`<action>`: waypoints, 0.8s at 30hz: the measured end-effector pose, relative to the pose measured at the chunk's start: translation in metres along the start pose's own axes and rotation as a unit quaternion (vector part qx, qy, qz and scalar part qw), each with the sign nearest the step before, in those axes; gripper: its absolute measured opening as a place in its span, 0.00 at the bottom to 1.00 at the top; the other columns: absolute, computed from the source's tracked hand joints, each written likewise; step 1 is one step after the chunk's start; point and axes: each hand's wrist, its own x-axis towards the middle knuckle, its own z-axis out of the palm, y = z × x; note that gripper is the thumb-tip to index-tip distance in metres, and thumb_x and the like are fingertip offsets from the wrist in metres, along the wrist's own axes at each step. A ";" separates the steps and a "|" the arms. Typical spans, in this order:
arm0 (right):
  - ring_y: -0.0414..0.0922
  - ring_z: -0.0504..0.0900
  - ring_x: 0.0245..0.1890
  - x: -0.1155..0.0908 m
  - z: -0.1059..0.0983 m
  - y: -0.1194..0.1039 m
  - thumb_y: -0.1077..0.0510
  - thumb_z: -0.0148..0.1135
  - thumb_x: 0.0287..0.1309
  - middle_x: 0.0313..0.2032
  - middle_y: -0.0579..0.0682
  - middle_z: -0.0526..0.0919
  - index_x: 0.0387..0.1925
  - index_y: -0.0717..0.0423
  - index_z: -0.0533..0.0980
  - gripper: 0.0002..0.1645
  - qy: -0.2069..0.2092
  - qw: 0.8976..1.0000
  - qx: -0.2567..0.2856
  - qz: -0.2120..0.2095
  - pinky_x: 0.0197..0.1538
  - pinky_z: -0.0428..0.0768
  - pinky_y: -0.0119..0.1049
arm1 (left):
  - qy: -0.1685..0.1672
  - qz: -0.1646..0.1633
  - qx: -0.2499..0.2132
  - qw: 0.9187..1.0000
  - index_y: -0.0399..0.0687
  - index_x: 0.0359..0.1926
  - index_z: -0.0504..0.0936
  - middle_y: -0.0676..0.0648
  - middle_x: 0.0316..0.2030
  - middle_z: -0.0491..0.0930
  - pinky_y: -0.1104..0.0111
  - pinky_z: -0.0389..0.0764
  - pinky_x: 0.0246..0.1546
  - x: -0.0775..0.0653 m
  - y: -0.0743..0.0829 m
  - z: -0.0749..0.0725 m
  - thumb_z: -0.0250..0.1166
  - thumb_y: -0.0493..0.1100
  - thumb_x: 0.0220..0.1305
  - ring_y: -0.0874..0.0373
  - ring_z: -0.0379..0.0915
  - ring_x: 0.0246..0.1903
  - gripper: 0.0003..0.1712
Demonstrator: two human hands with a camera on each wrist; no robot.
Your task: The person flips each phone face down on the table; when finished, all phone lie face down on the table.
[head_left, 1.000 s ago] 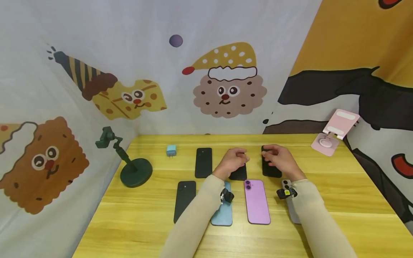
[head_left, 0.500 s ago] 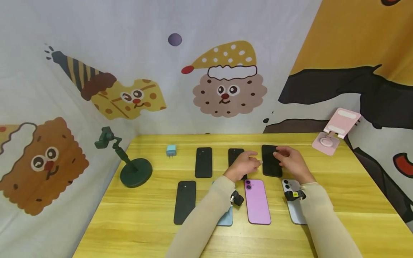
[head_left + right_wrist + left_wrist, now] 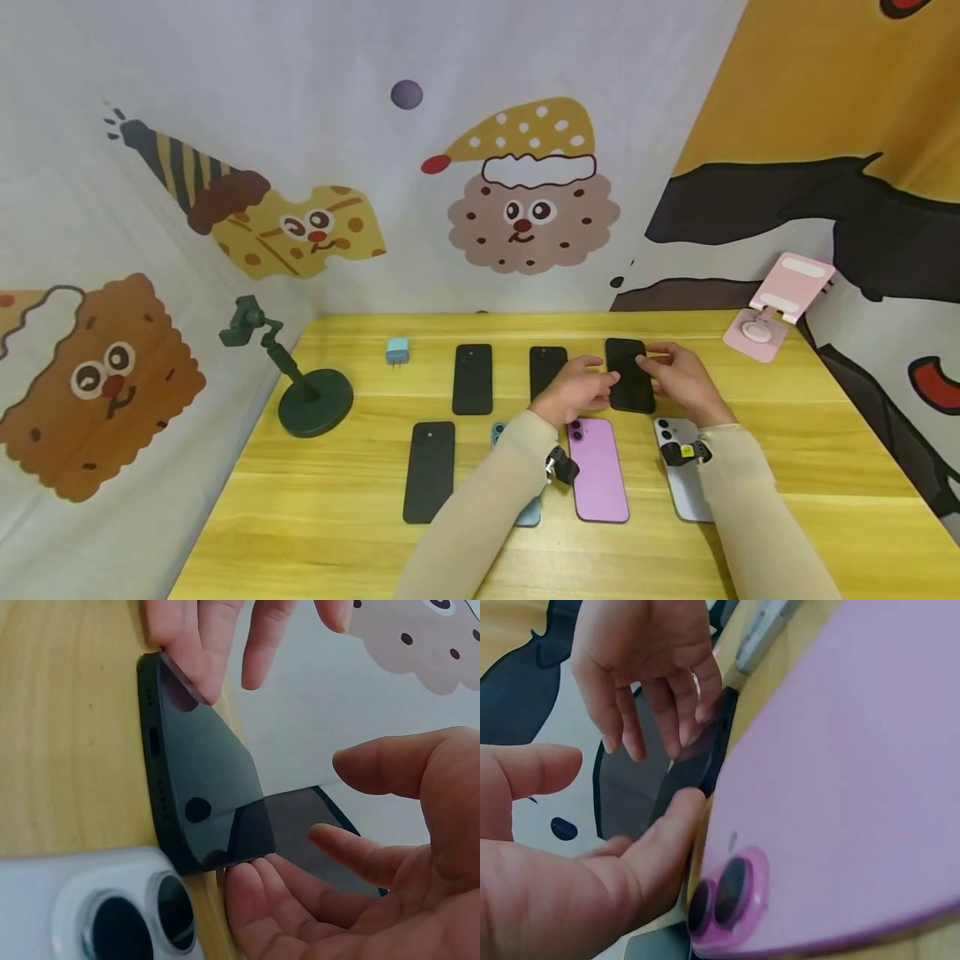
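Note:
A black phone lies glossy screen up at the right end of the back row. My left hand touches its left long edge with the fingertips, thumb held apart. On the opposite edge rest the fingers of my right hand, whose thumb also stays off the phone. The phone's bottom end with its charging port faces me in the right wrist view. Another black phone is partly covered by my left hand. Below the hands are a pink phone and a white phone, both camera side up.
Two dark phones lie at left, one per row. A light blue phone sits mostly under my left forearm. Farther out stand a blue charger, a green phone stand and a pink phone stand. A printed cloth hangs behind.
My left hand has moved right from the middle black phone to the left edge of the right-hand one. My right hand has shifted right, uncovering that phone's screen.

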 end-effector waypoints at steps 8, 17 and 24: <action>0.64 0.76 0.65 0.001 0.002 -0.006 0.45 0.57 0.79 0.70 0.71 0.70 0.78 0.66 0.61 0.40 -0.002 1.000 0.017 -0.011 0.51 0.89 0.42 | 0.038 -0.008 -0.020 0.999 0.31 0.76 0.66 0.41 0.52 0.85 0.55 0.84 0.63 0.005 0.003 0.000 0.71 0.42 0.72 0.46 0.83 0.55 0.39; 0.61 0.80 0.62 -0.002 0.003 -0.008 0.46 0.57 0.79 0.68 0.71 0.71 0.78 0.68 0.59 0.41 -0.025 0.998 0.050 0.001 0.50 0.90 0.41 | -0.008 0.014 -0.077 0.997 0.26 0.73 0.69 0.31 0.58 0.82 0.51 0.84 0.63 0.007 0.003 0.009 0.64 0.32 0.73 0.36 0.80 0.62 0.31; 0.58 0.83 0.60 -0.004 0.004 -0.008 0.45 0.55 0.80 0.67 0.71 0.71 0.80 0.68 0.56 0.43 -0.057 0.996 0.075 -0.004 0.52 0.90 0.46 | -0.042 0.023 -0.091 0.995 0.39 0.72 0.74 0.31 0.59 0.82 0.46 0.84 0.60 0.006 0.004 0.014 0.58 0.27 0.72 0.36 0.79 0.63 0.29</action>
